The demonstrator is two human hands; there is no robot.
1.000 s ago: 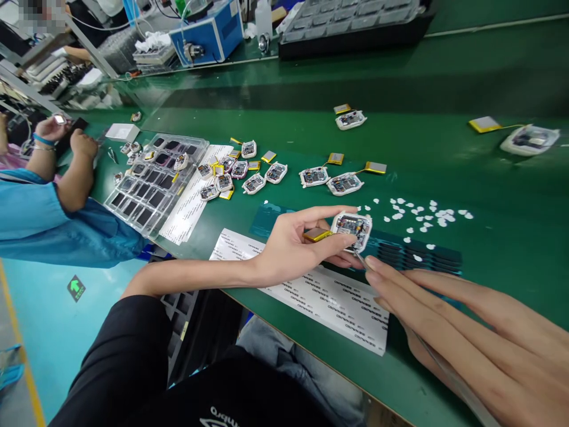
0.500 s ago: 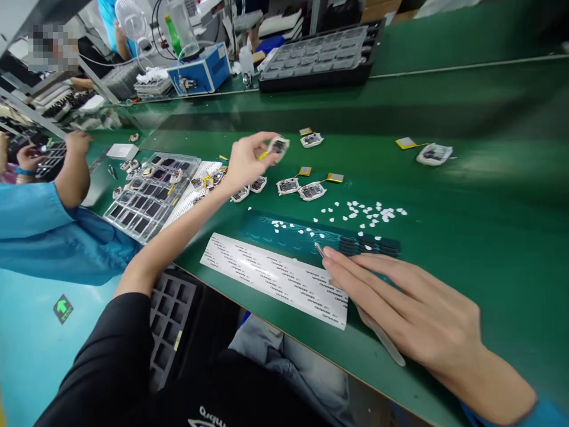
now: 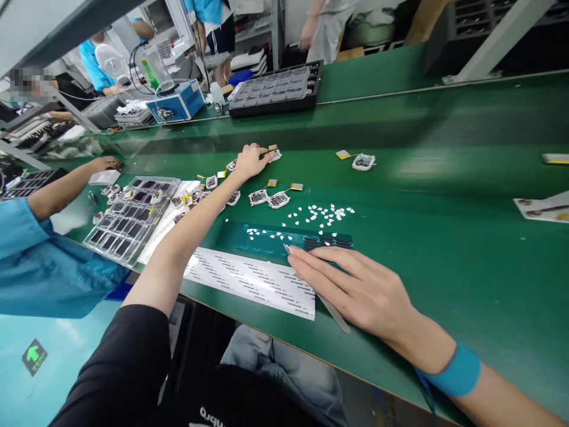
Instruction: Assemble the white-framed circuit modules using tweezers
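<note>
My left hand reaches out over the far part of the bench, its fingertips closed on the edge of a small white-framed circuit module with a yellow-edged battery beside it. In my right hand are metal tweezers, their tip over a blue-green sheet. Small white teardrop-shaped pieces lie scattered on that sheet and just behind it. Black strips sit at the sheet's right end. In front of it is a white sheet of printed strips.
More modules with batteries lie on the green bench, one farther right. At left is a clear compartment tray, near a co-worker's blue sleeve. A blue box and a black tray stand at the back.
My left hand no longer holds the raised module; it is lower and at another module on the bench. My right hand keeps the tweezers over the sheet. The view has turned right.
</note>
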